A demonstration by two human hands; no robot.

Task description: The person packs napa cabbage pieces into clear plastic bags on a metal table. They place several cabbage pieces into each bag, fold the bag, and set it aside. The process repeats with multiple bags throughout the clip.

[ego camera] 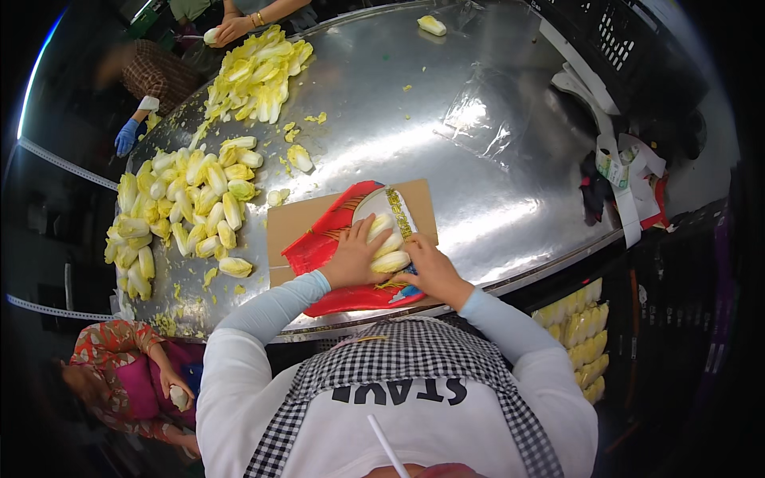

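Before me a red printed plastic bag [317,254] lies on a cardboard sheet [287,224] on a metal table. Several small napa cabbages [391,261] sit side by side at the bag's printed, whitish part. My left hand [357,254] rests with spread fingers against their left side, over the red plastic. My right hand [435,272] is at their right, its fingers and thumb at the bag's edge; whether it pinches the plastic is hard to tell.
Left on the metal table [370,89] are a heap of small cabbages [191,197] and a pile of loose leaves [257,77]. A clear plastic bag [484,113] lies at right. Packed cabbages [577,334] stand below the table's right edge. Other people work along the left.
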